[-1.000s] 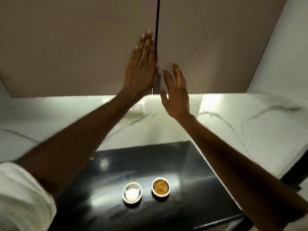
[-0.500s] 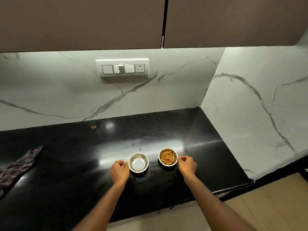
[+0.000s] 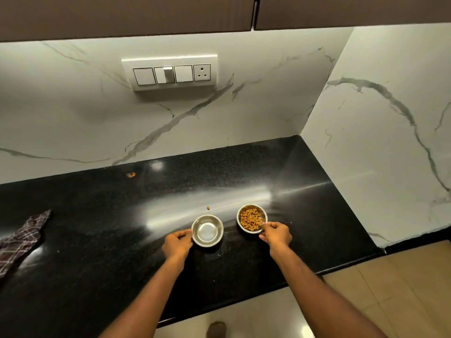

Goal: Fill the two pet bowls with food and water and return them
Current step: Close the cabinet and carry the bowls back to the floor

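Observation:
Two small steel pet bowls stand side by side on the black countertop (image 3: 97, 240). The left bowl (image 3: 207, 231) looks shiny inside; whether it holds water I cannot tell. The right bowl (image 3: 251, 218) holds brown kibble. My left hand (image 3: 177, 243) pinches the left bowl's near-left rim. My right hand (image 3: 275, 234) grips the kibble bowl's near-right rim, thumb over the edge. Both bowls rest on the counter.
A loose kibble piece (image 3: 208, 208) lies just behind the left bowl and another crumb (image 3: 131, 174) near the back wall. A checked cloth (image 3: 22, 236) lies at the far left. Switch panel (image 3: 172, 73) on the marble wall; closed upper cabinets (image 3: 127, 15) overhead. The counter ends at right above a tiled floor (image 3: 402, 289).
Both hands came down from the upper cabinet doors to the counter. They closed in from beside the bowls and now grip their rims.

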